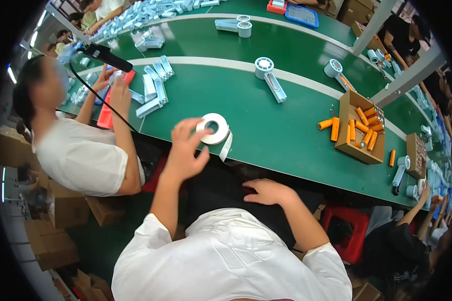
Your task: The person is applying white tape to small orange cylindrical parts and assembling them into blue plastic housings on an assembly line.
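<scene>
My left hand [186, 149] reaches over the near edge of the green bench, its fingers spread and curved. Its fingertips overlap the left side of a roll of white tape [220, 136]; whether they touch it I cannot tell. The roll lies flat, with a loose tail of tape hanging toward the bench edge. Low over my dark-clad lap is my right hand [267, 192], fingers extended and holding nothing. Farther off, a light-blue handle-shaped housing [276, 88] with a round white head [264, 66] lies on the bench.
An open cardboard box [362, 150] of orange cylindrical cells stands at the right, with loose orange cells [335, 129] beside it. Several light-blue housings [155, 88] lie at left, near a co-worker [80, 150] and a red tray [108, 113]. A red stool [344, 215] stands under the bench.
</scene>
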`<state>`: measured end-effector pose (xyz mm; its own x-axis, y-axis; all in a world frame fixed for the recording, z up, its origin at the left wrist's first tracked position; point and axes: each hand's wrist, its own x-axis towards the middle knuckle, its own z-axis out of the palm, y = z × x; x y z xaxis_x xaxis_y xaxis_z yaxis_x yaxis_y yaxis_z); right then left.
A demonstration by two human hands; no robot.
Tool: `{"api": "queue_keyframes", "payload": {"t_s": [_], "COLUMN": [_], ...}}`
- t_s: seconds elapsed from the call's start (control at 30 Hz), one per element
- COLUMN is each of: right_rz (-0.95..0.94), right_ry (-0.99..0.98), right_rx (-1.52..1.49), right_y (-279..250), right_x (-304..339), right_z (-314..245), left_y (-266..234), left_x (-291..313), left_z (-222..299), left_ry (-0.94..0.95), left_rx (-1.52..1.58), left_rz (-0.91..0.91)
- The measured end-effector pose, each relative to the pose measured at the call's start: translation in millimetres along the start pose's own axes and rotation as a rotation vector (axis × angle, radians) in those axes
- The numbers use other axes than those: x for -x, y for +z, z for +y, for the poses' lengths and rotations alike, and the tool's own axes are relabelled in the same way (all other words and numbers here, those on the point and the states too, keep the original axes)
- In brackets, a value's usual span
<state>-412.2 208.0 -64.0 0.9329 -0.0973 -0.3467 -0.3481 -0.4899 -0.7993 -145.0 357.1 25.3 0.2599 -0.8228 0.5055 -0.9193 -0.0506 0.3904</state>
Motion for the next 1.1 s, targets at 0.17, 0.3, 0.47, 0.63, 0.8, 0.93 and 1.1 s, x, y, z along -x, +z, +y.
{"api": "queue_keyframes", "payload": {"t_s": [0.17,0.3,0.47,0.63,0.8,0.93,1.1], "right_rz": [0.24,0.952,0.542,0.774,1.233,1.146,0.981], "right_ry": [-0.052,0.337,0.654,0.081,-0.496,-0.756,-0.733], "right_rx": [-0.092,0.885,0.984,0.842,0.677,0.413,0.28], "right_y": [-130.8,-169.2,-188.2,-179.4,-122.9,-62.6,-33.4], "right_x": [38.4,24.3,7.1,35.1,24.6,14.9,7.5], "right_z": [-76.5,-40.3,-21.2,-9.0,-26.8,-46.9,-60.1], "left_y": [10.5,46.3,44.0,25.0,24.7,66.3,70.9], "left_x": [1.8,-23.5,-47.2,-45.4,-26.8,-21.1,-12.4], "left_z": [-47.7,-35.7,-31.2,-25.5,45.0,77.6,76.3], "left_ry": [-0.115,-0.123,-0.155,-0.168,-0.324,-0.84,-0.753], "left_rx": [0.067,0.065,-0.137,-0.285,0.581,1.78,1.903], "left_rz": [-0.163,-0.166,-0.154,-0.172,-0.074,-0.372,-0.362]}}
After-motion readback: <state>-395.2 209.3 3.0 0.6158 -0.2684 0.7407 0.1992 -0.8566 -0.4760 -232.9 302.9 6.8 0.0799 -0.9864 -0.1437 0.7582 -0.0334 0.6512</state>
